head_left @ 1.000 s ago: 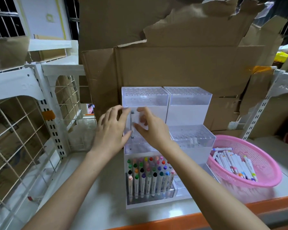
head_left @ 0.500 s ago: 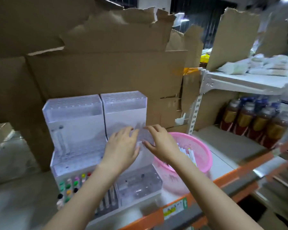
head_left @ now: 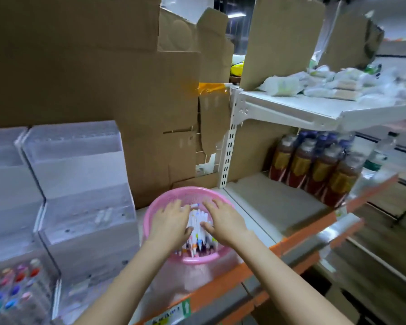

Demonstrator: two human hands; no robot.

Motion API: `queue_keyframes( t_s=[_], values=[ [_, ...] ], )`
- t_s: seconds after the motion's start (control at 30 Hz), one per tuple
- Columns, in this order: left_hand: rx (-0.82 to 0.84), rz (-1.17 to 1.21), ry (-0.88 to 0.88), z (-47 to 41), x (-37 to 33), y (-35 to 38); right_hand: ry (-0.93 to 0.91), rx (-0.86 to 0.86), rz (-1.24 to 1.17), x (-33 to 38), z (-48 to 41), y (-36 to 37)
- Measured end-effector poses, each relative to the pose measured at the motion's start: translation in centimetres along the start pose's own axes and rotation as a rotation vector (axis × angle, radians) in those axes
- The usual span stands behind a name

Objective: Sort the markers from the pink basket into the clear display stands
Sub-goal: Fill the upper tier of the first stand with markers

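Both hands are down inside the pink basket (head_left: 198, 261), which sits on the shelf (head_left: 263, 202) just right of the clear display stands (head_left: 80, 184). The left hand (head_left: 171, 222) and the right hand (head_left: 223, 222) lie spread over the heap of markers (head_left: 198, 228), fingers loosely curled around it from either side; neither is clenched, and I cannot tell whether either hand has a marker gripped yet. The likely trouble from here is scooping too many at once: a loose bundle could slip and scatter, perhaps over the orange shelf edge (head_left: 220, 287). The basket is light and near that edge, so a dragging pull could shift or tip it.
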State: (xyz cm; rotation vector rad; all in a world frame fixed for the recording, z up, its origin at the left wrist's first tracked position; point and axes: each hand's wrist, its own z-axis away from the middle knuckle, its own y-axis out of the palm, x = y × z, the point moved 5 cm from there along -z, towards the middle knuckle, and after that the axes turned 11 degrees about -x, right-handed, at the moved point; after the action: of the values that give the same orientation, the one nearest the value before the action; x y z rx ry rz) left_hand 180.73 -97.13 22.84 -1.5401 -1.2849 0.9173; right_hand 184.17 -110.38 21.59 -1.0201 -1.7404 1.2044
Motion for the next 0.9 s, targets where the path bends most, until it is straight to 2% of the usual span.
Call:
queue_keyframes(
  t_s=[0.13, 0.23, 0.57, 0.73, 0.9],
  values=[
    [0.182, 0.066, -0.196, 0.0, 1.2, 3.7, 0.015, 0.17, -0.062, -0.9, -1.0, 2.9],
    [0.168, 0.071, -0.262, -0.1, 1.6, 4.4, 0.038, 0.227, -0.056, -1.2, -1.9, 4.5],
    [0.173, 0.168, -0.369, -0.7, 1.9, 5.3, 0.118, 0.1, -0.043, -1.6, -3.0, 4.8],
    [0.145, 0.272, -0.4, -0.5, 1.8, 4.5, 0.14, 0.11, -0.013, -1.7, -3.0, 4.8],
    [0.103, 0.321, -0.485, -0.6, 2.9, 4.9, 0.088, 0.163, -0.142, -1.3, -3.3, 5.3]
  ],
)
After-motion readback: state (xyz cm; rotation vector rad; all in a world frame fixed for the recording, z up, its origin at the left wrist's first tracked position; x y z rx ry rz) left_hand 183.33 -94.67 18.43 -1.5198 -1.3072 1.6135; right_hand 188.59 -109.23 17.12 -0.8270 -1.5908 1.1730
